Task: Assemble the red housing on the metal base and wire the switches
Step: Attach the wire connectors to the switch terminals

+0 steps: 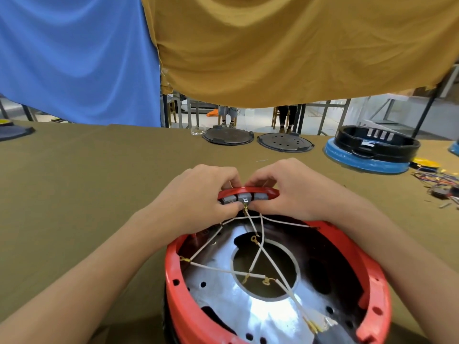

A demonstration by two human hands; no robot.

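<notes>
So, step: wiring the switches, a judgement.
housing: red housing (pixel 372 276) near centre, sitting on the metal base (pixel 223 291), open side up for access.
panel: red switch panel (pixel 248 192) raised at far rim so terminals face the person.
left hand (pixel 198 199): fingers curled, gripping panel's left end, steadying.
right hand (pixel 285 192): fingers curled on panel's right end, thumb by a white wire (pixel 250 223) connector at middle switch (pixel 244 197).
loose wires: draped across base, ends unconnected.

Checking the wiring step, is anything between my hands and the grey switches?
Nothing visible: left hand and right hand already grip the red switch panel holding the grey switches; white wires hang below.
</notes>
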